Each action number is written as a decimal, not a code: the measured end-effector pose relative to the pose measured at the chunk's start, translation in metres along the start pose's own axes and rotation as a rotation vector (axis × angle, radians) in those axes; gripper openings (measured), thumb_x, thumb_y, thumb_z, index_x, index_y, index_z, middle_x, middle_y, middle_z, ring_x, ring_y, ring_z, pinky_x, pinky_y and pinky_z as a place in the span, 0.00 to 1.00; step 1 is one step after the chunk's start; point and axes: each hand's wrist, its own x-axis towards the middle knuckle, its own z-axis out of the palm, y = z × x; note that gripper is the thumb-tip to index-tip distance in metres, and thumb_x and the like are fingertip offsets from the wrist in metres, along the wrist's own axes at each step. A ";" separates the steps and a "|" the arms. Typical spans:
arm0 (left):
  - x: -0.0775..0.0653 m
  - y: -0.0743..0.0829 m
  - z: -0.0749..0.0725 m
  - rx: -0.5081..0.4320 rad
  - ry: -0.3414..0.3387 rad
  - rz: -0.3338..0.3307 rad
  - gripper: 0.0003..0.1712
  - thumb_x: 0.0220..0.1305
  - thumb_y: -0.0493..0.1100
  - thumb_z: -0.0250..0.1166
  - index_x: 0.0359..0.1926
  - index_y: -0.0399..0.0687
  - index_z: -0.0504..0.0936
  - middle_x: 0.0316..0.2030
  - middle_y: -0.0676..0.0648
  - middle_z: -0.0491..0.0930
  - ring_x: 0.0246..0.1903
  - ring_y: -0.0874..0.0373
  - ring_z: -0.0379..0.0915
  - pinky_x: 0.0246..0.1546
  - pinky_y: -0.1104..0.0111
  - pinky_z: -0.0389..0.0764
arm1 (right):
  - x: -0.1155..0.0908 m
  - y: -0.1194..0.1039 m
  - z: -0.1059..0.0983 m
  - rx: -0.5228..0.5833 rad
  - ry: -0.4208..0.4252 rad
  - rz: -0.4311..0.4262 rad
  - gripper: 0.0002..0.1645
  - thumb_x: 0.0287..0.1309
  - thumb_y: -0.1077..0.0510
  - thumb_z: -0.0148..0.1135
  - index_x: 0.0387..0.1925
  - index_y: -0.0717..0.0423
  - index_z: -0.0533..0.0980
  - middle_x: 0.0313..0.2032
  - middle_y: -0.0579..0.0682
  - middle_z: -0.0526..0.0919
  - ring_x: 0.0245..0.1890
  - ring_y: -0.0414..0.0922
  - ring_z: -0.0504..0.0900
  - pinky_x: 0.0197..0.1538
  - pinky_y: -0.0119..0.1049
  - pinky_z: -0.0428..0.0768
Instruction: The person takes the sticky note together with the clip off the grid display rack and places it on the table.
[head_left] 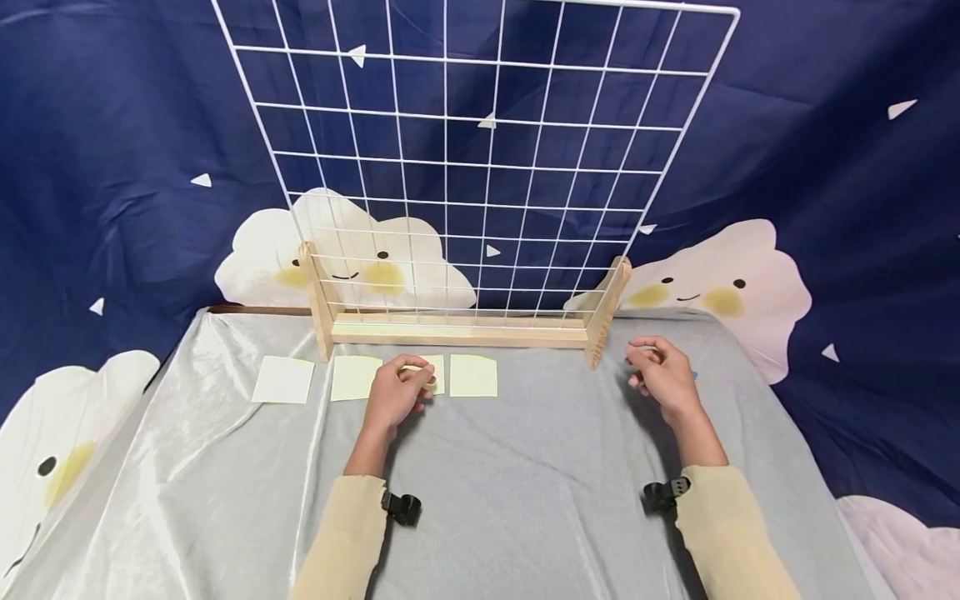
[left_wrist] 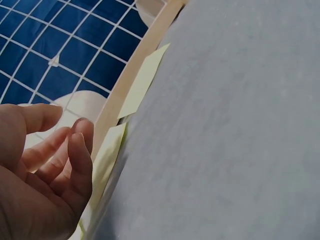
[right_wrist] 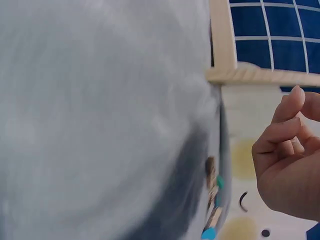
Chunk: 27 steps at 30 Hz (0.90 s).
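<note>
Four-sided paper notes lie in a row on the grey cloth: a whitish note [head_left: 283, 380] at the left, then a pale yellow note [head_left: 352, 377], another [head_left: 437, 371] partly under the left hand, and one more [head_left: 473, 377] to its right. My left hand [head_left: 399, 387] hovers over the row with fingers loosely bent, thumb and forefinger apart, nothing between them. At the right, my right hand [head_left: 663, 375] is held above the cloth, fingers loosely curled and no object showing in it. Beneath it, small wooden pieces [right_wrist: 212, 187] with green and blue bits lie on the cloth, mostly hidden in the head view.
Behind the notes stands a white wire grid [head_left: 468, 167] in a wooden base [head_left: 457, 335] with two upright side pieces. A dark blue curtain [head_left: 847, 250] with cloud faces hangs behind the table. The grey cloth [head_left: 510, 500] has wrinkles at the left.
</note>
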 end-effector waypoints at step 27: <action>-0.008 0.021 -0.026 0.205 0.160 0.215 0.15 0.69 0.44 0.66 0.52 0.41 0.82 0.43 0.42 0.84 0.46 0.50 0.80 0.50 0.59 0.78 | -0.005 -0.056 0.060 -0.014 -0.052 -0.339 0.16 0.71 0.60 0.61 0.52 0.69 0.76 0.42 0.58 0.80 0.39 0.38 0.77 0.42 0.27 0.73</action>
